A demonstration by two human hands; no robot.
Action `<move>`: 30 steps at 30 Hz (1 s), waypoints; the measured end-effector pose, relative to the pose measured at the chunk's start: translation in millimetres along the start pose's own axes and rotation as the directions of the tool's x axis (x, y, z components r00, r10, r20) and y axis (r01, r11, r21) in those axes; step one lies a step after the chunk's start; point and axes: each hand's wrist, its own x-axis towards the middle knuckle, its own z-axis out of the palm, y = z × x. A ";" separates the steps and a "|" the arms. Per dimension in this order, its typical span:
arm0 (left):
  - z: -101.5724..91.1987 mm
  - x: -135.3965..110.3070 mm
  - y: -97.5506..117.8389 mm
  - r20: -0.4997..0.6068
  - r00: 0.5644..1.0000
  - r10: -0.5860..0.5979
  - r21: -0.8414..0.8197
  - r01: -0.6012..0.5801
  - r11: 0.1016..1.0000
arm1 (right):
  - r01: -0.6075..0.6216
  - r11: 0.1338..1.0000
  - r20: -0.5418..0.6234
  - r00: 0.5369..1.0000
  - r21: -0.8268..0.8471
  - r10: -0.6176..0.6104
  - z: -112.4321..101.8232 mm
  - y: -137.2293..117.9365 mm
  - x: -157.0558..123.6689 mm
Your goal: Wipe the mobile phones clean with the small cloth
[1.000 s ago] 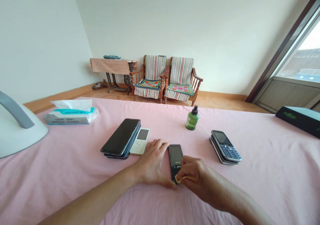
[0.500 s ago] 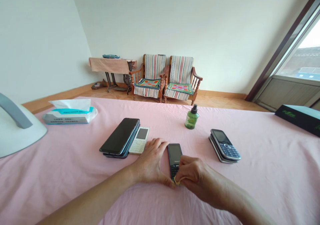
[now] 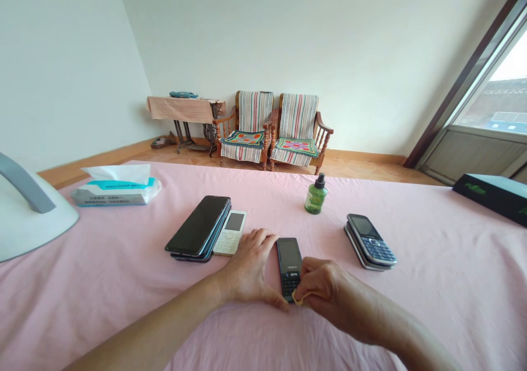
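Right-hand grip (image 3: 323, 283) pinches yellowish cloth (image 3: 295, 299) at keypad phone (image 3: 289, 254); left-hand grip (image 3: 249, 269) alongside

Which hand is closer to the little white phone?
Left. The left hand is close beside the white phone, near its lower-right edge; the right hand is farther right, at the lower part of the dark phone.

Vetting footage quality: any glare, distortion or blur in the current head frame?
Head view: sky blown out through the window; door frame leans steeply, probably wide-angle distortion; soft shadows in the pink tablecloth; middle phone, lettering too soft to read.
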 end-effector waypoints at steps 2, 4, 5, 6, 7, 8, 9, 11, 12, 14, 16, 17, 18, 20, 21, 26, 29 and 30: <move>1.0 0.0 -0.8 -0.006 1.000 0.002 0.000 -0.002 1.000 | 0.003 1.000 -0.006 1.000 -0.005 -0.003 1.3 0.3 0.8; 1.8 -0.1 -1.2 -0.014 1.000 0.014 0.002 -0.014 1.000 | 0.016 1.000 -0.020 1.000 -0.014 -0.016 5.2 -0.5 2.9; 1.9 -0.1 -1.2 -0.017 1.000 0.020 0.002 -0.020 1.000 | 0.020 1.000 -0.022 1.000 -0.016 -0.021 7.0 -1.0 3.8; 1.8 -0.2 -1.1 -0.019 1.000 0.025 0.002 -0.025 1.000 | 0.021 1.000 -0.022 1.000 -0.013 -0.021 8.0 -1.5 4.3; 1.6 -0.4 -0.8 -0.018 1.000 0.025 0.001 -0.025 1.000 | 0.017 1.000 -0.021 1.000 -0.005 -0.017 7.8 -1.6 4.1; 1.3 -0.6 -0.6 -0.016 1.000 0.022 0.001 -0.022 1.000 | 0.009 1.000 -0.014 1.000 0.004 -0.009 6.3 -1.3 3.1; 0.9 -0.8 -0.4 -0.013 1.000 0.016 0.003 -0.016 1.000 | -0.007 1.000 -0.008 1.000 0.012 0.008 3.3 -0.5 1.2; -0.2 -1.3 0.1 -0.001 1.000 0.008 0.013 -0.008 1.000 | -0.054 0.998 0.001 0.999 0.011 0.054 -5.4 2.6 -3.9; -0.8 -1.6 0.3 0.006 1.000 0.006 0.018 -0.006 1.000 | -0.086 0.996 -0.007 0.996 -0.003 0.086 -10.1 4.7 -6.7; -2.1 -1.9 1.1 0.016 1.000 0.008 0.026 -0.008 1.000 | -0.115 0.993 -0.032 0.993 -0.035 0.114 -17.7 9.2 -10.8; -3.2 -1.9 2.5 0.025 1.000 0.000 0.036 -0.001 0.999 | -0.121 0.992 -0.076 0.990 -0.035 0.118 -20.4 13.7 -11.4; -3.5 -1.8 3.4 0.028 1.000 -0.007 0.042 0.006 0.999 | -0.117 0.993 -0.104 0.988 -0.029 0.114 -19.8 16.0 -10.3; -3.8 -1.8 4.4 0.032 0.999 -0.015 0.048 0.013 0.999 | -0.111 0.993 -0.132 0.986 -0.027 0.107 -18.1 18.4 -8.5; -3.9 -1.7 6.2 0.038 0.999 -0.028 0.061 0.026 0.998 | -0.102 0.994 -0.190 0.977 -0.037 0.093 -12.8 23.3 -4.1; -3.8 -1.8 7.1 0.037 0.999 -0.031 0.065 0.029 0.997 | -0.102 0.994 -0.217 0.972 -0.042 0.090 -10.1 25.6 -2.1; -4.1 -1.7 9.3 0.020 0.999 -0.025 0.060 0.024 0.998 | -0.127 0.992 -0.201 0.971 0.017 0.128 -5.4 27.7 -2.8; -4.1 -1.1 9.0 0.020 1.000 -0.023 0.060 0.022 0.998 | -0.148 0.988 -0.105 0.983 0.047 0.153 -8.1 22.7 -7.1; -3.9 -1.0 8.6 0.023 1.000 -0.021 0.061 0.020 0.998 | -0.150 0.988 -0.084 0.985 0.047 0.153 -8.7 21.5 -7.5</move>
